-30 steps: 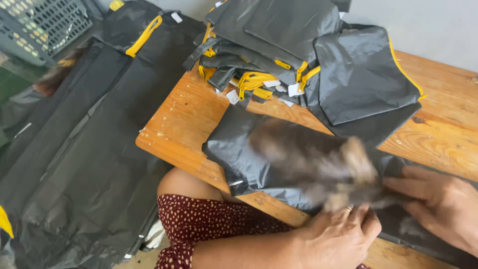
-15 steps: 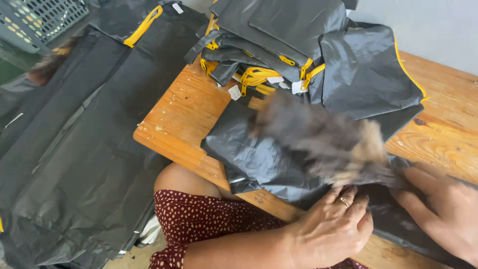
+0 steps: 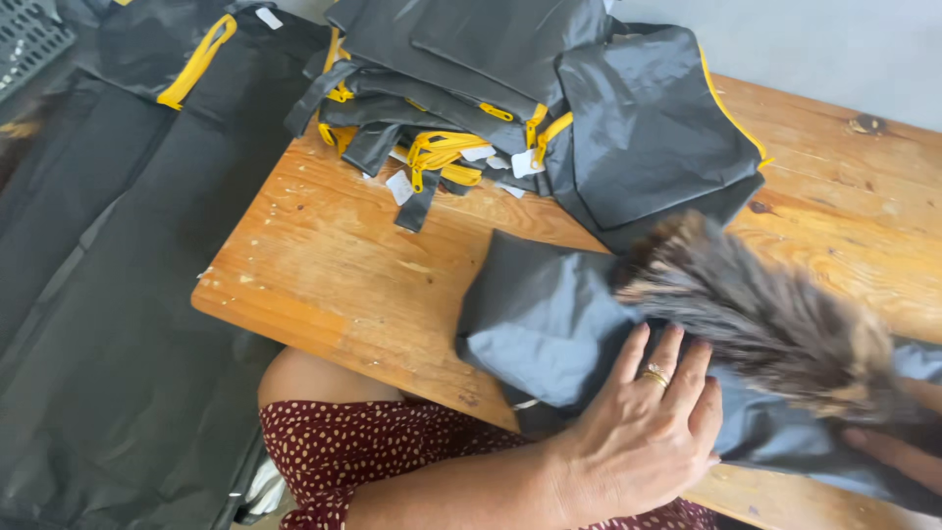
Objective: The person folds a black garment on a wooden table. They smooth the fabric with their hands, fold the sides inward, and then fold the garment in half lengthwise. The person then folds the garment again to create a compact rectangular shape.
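Dusting a dark bag on a wooden table w/ a feather duster.

Left hand [image 3: 643,432] pressed flat, fingers spread, on the grey bag [image 3: 549,319] at the near table edge [image 3: 294,304]; not gripping, just pinning it. Right hand [image 3: 898,447] mostly hidden under the blurred feather duster [image 3: 765,319]; looks wrapped round its handle end, but can't tell for sure. Stack of black bags w/ yellow zips [image 3: 549,118] just behind, more black fabric [image 3: 118,294] on the floor to the left. Risk, as judged: bag overhangs the edge, so a hard sweep could drag it off; wide strokes may also knock the stack.
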